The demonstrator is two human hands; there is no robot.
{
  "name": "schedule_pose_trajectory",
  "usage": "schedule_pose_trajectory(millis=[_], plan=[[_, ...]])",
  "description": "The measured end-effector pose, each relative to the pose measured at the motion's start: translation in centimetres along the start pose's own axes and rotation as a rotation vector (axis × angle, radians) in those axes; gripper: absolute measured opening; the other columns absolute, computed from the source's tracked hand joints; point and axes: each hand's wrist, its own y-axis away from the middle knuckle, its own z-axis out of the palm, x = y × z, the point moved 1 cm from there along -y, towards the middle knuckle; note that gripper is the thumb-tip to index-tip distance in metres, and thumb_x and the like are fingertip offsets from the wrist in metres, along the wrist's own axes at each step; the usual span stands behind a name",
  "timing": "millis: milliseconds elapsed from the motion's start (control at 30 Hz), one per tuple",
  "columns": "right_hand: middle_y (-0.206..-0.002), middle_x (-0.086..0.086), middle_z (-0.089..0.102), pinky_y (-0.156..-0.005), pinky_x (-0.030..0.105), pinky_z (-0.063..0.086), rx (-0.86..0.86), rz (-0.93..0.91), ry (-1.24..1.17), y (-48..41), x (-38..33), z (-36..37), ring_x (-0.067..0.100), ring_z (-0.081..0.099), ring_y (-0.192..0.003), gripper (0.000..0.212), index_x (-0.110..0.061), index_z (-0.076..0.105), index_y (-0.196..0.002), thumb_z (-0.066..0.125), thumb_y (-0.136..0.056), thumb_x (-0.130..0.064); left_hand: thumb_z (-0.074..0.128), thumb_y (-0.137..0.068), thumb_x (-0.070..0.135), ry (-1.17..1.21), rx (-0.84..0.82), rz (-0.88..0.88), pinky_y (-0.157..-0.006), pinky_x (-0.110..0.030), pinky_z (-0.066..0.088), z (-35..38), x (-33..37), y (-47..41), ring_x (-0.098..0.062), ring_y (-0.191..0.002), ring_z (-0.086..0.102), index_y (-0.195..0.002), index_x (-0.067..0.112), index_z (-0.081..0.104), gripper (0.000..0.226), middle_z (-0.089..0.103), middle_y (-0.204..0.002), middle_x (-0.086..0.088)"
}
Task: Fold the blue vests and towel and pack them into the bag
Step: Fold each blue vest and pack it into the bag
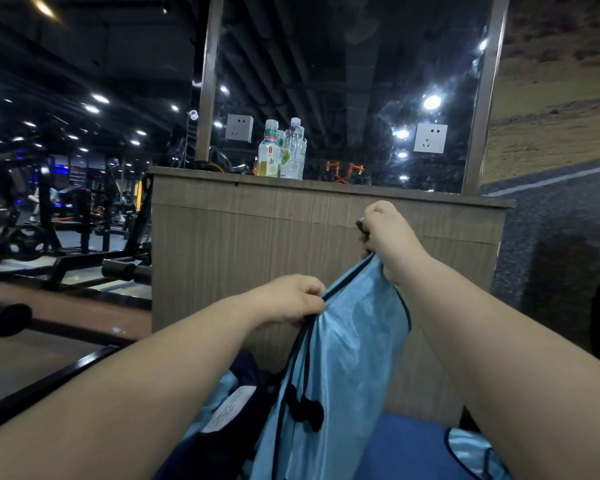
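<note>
The light-blue vest (pixel 343 358) hangs in the air in front of the person, held by its upper edge. The left hand (pixel 288 299) pinches the dark-trimmed border with curled fingers (pixel 310 287), and the right hand (pixel 392 237) grips the top corner higher up, closed round a bunch of the cloth. The fabric looks thin and slippery, so the main risk is that it slides out of one pinch, most likely the lighter left one. It would then collapse into a heap that has to be shaken out again. The two hands are at uneven heights, so any fold started from here would probably come out skewed. The black ties (pixel 305 410) dangling low on the vest could also catch or get trapped inside the fold. Below it, the dark bag (pixel 238 434) sits close under the hanging hem, and the hem could drag across it or drop in unfolded. A second vest (pixel 471 452) lies on the blue bench (pixel 409 438) at the lower right, near the right forearm, which could sweep it off. Something small and dark shows at the right hand's knuckles — what it is cannot be told.
</note>
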Motion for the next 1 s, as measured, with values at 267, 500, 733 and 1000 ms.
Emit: schedule_pose_trajectory(millis=[267, 500, 733, 1000], plan=[[-0.11, -0.01, 0.056, -0.088, 0.03, 0.045, -0.672, -0.119, 1.017, 2.4, 1.0, 0.5, 0.014, 0.054, -0.106, 0.06, -0.037, 0.058, -0.119, 0.084, -0.066, -0.051, 0.057, -0.084, 0.025, 0.096, 0.096, 0.021, -0.071, -0.033, 0.049, 0.4, 0.1, 0.1, -0.018, -0.079, 0.059, -0.085, 0.026, 0.062, 0.006, 0.066, -0.084, -0.002], [-0.094, -0.002, 0.064, -0.064, 0.025, 0.046, -0.635, -0.11, 0.977, 2.8, 0.5, 0.5, 0.012, 0.056, -0.076, 0.024, -0.024, 0.068, -0.111, 0.056, -0.09, -0.02, 0.071, -0.081, 0.046, 0.121, 0.034, 0.068, -0.08, -0.034, 0.05, 1.6, -1.8, 0.4, -0.011, -0.081, 0.061, -0.105, 0.026, 0.055, 0.035, 0.065, -0.089, 0.004], [-0.07, -0.006, 0.062, -0.063, 0.031, 0.048, -0.496, -0.076, 0.877, 1.8, 1.8, -1.3, 0.014, 0.059, -0.067, 0.035, -0.019, 0.067, -0.073, 0.077, -0.069, -0.052, 0.067, -0.084, 0.003, 0.117, -0.167, -0.007, -0.077, -0.033, 0.055, 1.7, -2.7, 0.9, -0.022, -0.091, 0.068, -0.114, 0.009, 0.06, 0.031, 0.071, -0.105, -0.009], [-0.08, -0.01, 0.057, -0.059, 0.028, 0.042, -0.289, -0.123, 0.939, 1.9, 3.1, -1.8, 0.014, 0.058, -0.08, 0.026, -0.031, 0.055, -0.071, 0.072, -0.078, -0.049, 0.067, -0.076, 0.004, 0.17, -0.165, -0.137, -0.06, -0.03, 0.053, 1.5, -3.6, 1.3, -0.02, -0.082, 0.067, -0.107, 0.016, 0.062, 0.033, 0.068, -0.1, -0.007]])
